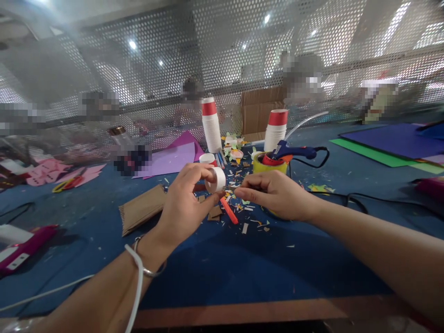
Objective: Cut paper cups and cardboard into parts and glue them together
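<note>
My left hand (pixel 185 201) is closed around a short white paper cylinder (pixel 215 180), which looks like part of a paper cup, its round end tilted towards me. Just to the right, my right hand (pixel 274 192) is pinched shut beside the cylinder. A thin thing seems to stick out of its fingertips, too small to name. Below the hands lies an orange-red stick-like tool (pixel 229 211) among paper scraps (pixel 245 228). Behind my right hand, a blue glue gun (pixel 294 151) rests on a yellow tape roll (pixel 262 167).
Two stacks of paper cups (pixel 211 129) (pixel 275 132) stand at the back. Purple sheets (pixel 169 159), scissors (pixel 69 182) and folded cardboard (pixel 143 208) lie left. Coloured sheets (pixel 388 138) and a black cable (pixel 385 199) are right. A magenta glue gun (pixel 27 247) lies far left.
</note>
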Motion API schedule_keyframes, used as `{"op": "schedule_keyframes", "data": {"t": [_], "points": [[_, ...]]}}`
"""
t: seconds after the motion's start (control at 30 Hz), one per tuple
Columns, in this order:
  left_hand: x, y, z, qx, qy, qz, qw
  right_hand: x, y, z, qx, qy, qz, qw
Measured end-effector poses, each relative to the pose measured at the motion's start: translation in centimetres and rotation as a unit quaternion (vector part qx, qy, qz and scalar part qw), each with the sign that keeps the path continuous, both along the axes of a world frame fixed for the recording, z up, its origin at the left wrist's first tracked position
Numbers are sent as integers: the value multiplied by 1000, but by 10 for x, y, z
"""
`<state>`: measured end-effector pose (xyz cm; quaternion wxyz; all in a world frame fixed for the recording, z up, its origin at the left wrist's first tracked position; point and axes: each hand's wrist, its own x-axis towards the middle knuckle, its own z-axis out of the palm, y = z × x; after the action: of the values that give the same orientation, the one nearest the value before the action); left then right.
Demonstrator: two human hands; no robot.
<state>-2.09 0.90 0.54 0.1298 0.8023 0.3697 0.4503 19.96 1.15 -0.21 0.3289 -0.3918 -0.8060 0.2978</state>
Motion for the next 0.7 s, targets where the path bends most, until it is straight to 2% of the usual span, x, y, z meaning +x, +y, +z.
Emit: {"op": "schedule_keyframes", "data": {"t": [0.27, 0.7], "points": [[0, 4, -1, -93, -83, -48, 991, 2, 0, 2, -10, 4, 5, 1000], [-2, 5, -5, -107, -83, -78, 988, 3, 3, 5, -10, 26, -7, 1000]]}}
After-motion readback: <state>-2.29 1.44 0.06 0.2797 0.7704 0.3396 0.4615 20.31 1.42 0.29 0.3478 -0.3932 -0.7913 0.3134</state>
